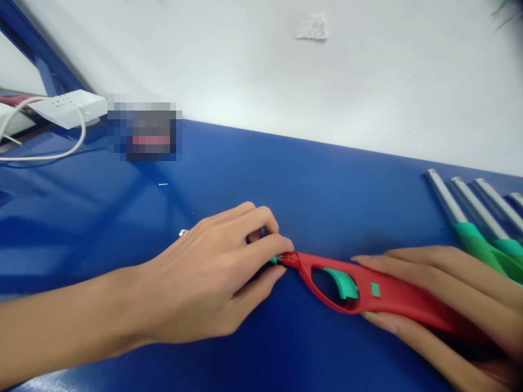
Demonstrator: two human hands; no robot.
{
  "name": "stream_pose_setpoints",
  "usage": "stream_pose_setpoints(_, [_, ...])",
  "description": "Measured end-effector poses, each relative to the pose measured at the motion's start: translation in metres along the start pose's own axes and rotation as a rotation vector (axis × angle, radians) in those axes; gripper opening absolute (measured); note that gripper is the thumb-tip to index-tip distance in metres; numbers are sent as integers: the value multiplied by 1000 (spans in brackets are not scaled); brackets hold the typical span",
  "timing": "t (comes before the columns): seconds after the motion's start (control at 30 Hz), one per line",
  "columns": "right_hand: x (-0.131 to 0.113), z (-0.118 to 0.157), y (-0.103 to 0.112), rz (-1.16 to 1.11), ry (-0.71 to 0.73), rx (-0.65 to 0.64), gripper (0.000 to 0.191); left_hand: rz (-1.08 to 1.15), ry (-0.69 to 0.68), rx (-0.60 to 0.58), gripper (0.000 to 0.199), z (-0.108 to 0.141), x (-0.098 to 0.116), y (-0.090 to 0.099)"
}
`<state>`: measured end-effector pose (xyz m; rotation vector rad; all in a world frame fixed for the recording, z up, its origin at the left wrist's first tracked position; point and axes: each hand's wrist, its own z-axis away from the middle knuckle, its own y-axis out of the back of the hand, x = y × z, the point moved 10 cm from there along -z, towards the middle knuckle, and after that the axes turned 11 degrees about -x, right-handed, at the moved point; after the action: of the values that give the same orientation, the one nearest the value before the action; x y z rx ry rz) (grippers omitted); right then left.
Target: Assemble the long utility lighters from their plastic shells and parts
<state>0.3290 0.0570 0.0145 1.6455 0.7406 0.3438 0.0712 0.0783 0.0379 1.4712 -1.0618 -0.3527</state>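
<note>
slim green-handled metal tubes (482, 209) lie on the right of the flat blue counter (253, 169), behind the long red plastic lighter (392, 294); a boxy white power strip (77, 108) sits back left.

Green piece (273, 261): mostly hidden inside the left hand (220, 267), toward seven o'clock; its shape unclear
Red lighter (392, 291): rear end covered by the right hand (466, 288), toward four o'clock
Right hand: cut off by the edge
Green-handled tubes (474, 239): cut off at three o'clock
Boxy object (151, 133): pixelated at ten o'clock
White cable (84, 128): runs out at nine o'clock
Leaves (505, 6): blurred, two o'clock
</note>
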Motion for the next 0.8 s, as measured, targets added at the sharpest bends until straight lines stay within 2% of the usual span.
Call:
stream_pose_setpoints(0.23, [5, 1, -3, -9, -32, -3, 39, 6, -8, 4, 26, 0, 0, -1])
stream_pose_setpoints(0.4, [31, 27, -5, -33, -108, 104, 48, 14, -6, 6, 27, -1, -1, -1])
stream_pose_setpoints(0.53, [47, 41, -13, -35, -126, 122, 48, 19, -5, -2, 28, -2, -2, -1])
stream_pose_setpoints(0.8, [49, 33, -23, -56, -122, 114, 49, 18, -2, -11, 28, -2, -1, -2])
